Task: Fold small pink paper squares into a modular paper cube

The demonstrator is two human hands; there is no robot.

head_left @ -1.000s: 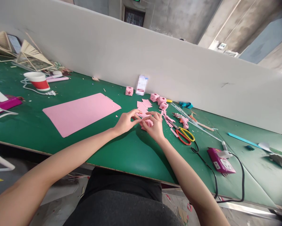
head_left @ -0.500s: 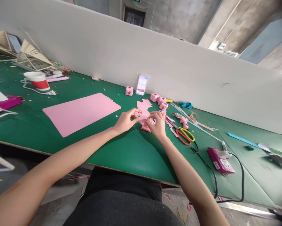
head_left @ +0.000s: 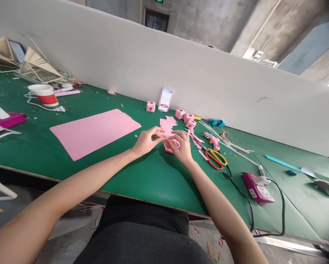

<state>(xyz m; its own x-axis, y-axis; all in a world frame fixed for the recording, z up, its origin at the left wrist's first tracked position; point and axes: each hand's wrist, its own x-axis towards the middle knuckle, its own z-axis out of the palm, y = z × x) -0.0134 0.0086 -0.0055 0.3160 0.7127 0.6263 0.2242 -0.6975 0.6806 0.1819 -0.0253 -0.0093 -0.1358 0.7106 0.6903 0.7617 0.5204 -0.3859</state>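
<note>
My left hand (head_left: 149,140) is closed, thumb and fingers pinched on a small piece of pink paper. Right beside it, my right hand (head_left: 181,146) has its thumb and index finger closed at the same piece, the fingertips nearly meeting my left ones. Under my right hand lies a folded pink paper piece (head_left: 168,147), partly covered. Loose pink paper pieces (head_left: 166,124) are spread just beyond the hands. Several folded pink paper shapes with dark diamond openings, one of them a cube (head_left: 151,106), stand farther back.
A large pink sheet (head_left: 95,134) lies left, a paper cup (head_left: 45,96) behind it. Scissors (head_left: 215,157), a glue gun (head_left: 214,142) and a purple power socket (head_left: 259,189) with a black cord lie right. A phone (head_left: 165,99) leans on the partition (head_left: 126,58).
My right hand has shifted slightly left, its fingertips now closer to my left hand's. More of the folded pink piece below shows. My left hand has hardly moved.
</note>
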